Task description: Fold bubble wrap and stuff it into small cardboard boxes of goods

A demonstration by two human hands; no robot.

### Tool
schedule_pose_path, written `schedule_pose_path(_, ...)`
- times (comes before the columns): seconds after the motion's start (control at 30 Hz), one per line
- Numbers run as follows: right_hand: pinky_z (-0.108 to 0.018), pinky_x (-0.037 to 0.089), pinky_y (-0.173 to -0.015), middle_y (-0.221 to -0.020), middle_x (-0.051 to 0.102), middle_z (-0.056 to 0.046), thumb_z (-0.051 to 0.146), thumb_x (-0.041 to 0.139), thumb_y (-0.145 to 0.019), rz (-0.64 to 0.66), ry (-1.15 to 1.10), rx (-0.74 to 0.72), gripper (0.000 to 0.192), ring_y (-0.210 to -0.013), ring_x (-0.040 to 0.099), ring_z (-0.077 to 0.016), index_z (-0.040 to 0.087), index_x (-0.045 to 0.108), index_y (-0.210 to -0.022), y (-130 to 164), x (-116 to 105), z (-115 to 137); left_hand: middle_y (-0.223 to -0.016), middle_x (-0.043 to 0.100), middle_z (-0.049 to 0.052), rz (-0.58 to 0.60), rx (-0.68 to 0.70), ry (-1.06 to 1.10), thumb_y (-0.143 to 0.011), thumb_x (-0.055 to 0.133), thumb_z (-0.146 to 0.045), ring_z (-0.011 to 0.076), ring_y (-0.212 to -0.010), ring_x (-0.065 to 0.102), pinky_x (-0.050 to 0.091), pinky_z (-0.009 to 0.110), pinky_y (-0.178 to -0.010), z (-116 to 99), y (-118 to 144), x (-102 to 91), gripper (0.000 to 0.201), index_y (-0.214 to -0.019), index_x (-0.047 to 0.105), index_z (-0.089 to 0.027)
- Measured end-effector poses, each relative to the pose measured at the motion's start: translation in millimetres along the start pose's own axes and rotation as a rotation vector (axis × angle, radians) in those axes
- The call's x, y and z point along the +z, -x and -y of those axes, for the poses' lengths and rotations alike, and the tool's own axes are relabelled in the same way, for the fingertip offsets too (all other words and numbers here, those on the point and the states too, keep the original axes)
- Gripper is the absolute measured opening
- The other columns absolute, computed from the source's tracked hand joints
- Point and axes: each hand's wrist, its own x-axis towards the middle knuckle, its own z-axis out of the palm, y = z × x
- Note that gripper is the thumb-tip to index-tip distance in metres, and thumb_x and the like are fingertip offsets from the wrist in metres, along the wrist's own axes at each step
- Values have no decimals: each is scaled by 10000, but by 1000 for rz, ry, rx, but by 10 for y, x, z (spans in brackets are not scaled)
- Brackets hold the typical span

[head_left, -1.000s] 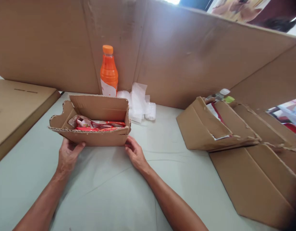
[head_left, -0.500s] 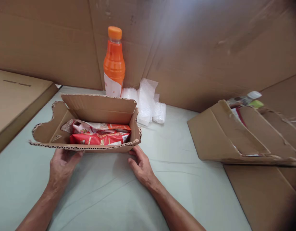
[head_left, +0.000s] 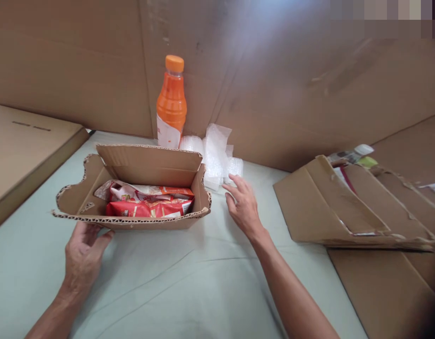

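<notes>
Your left hand [head_left: 84, 254] rests against the near wall of the open cardboard box [head_left: 132, 221], fingers loosely curled at its lower left corner, steadying it without a closed grasp. The box sits on the counter [head_left: 189, 282] at centre, flaps up, with red snack packets [head_left: 147, 205] lying inside.

Your right hand [head_left: 243, 205] is off the box, spread open and empty, fingers extended toward 12 o'clock. It hovers near the bubble wrap [head_left: 214, 155], which lies at 1 o'clock from the box, just beside the far right corner.

Judged from this, the step in hand is a reach for padding. The next move calls for closing the fingers on the loose wrap without dragging it against the box flap.

An orange bottle [head_left: 171, 106] stands upright at 12 o'clock, just beside the wrap, and could tip if brushed. Torn cardboard pieces [head_left: 330, 207] lie at 3 o'clock, well apart. A flat carton [head_left: 23, 150] lies at 9 o'clock. A cardboard sheet [head_left: 274, 94] stands behind everything.
</notes>
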Motion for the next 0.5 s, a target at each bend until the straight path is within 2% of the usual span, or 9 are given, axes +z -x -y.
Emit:
schedule_pose_path(0.07, -533, 490, -1018, -1421, 627, -125, 65, 488, -895, 107, 121, -53, 353, -1399, 490, -344, 185, 728, -1125, -201, 118, -158, -863, 643, -3, 15, -27, 3, -523, 764, -322, 253, -999, 652, 535, 348, -918, 16, -4, -4, 449, -937, 615, -229)
schedule_pose_path(0.13, -509, 489, -1007, -1397, 645, -138, 33, 465, -880, 181, 180, -97, 415, -1396, 495, -329, 165, 697, -1197, -327, 207, -250, -870, 660, 10, -3, -78, -5, -506, 781, -338, 269, -997, 659, 537, 376, -929, 15, -3, -6, 453, -913, 614, -229)
schedule_pose_path(0.2, -490, 465, -1041, -1406, 637, -142, 23, 434, -885, 144, 206, -111, 486, -1392, 505, -299, 158, 637, -1305, -351, 195, -279, -859, 679, 27, -45, -127, -34, -485, 791, -358, 285, -971, 668, 547, 407, -918, -12, 7, -1, 451, -876, 611, -225)
schedule_pose_path(0.27, -489, 436, -1082, -1439, 609, -141, 50, 414, -918, 28, 224, -95, 513, -1400, 503, -283, 169, 571, -1392, -268, 55, -259, -843, 690, 36, -75, -138, -55, -482, 792, -371, 292, -951, 676, 559, 423, -901, -55, 19, 10, 438, -848, 602, -225)
schedule_pose_path(0.37, -491, 436, -1090, -1440, 601, -139, 111, 428, -969, -122, 244, -69, 504, -1402, 509, -285, 208, 505, -1457, 21, -324, -161, -848, 690, 26, -57, -109, -29, -487, 789, -365, 283, -959, 677, 563, 414, -913, -96, 16, 16, 430, -840, 588, -226)
schedule_pose_path(0.5, -471, 472, -1048, -1376, 641, -142, 108, 491, -969, -195, 240, -85, 502, -1363, 552, -294, 236, 500, -1455, 546, -791, 51, -904, 689, 11, -6, -59, 11, -519, 781, -340, 260, -974, 666, 534, 420, -976, -58, -31, -36, 472, -947, 627, -213)
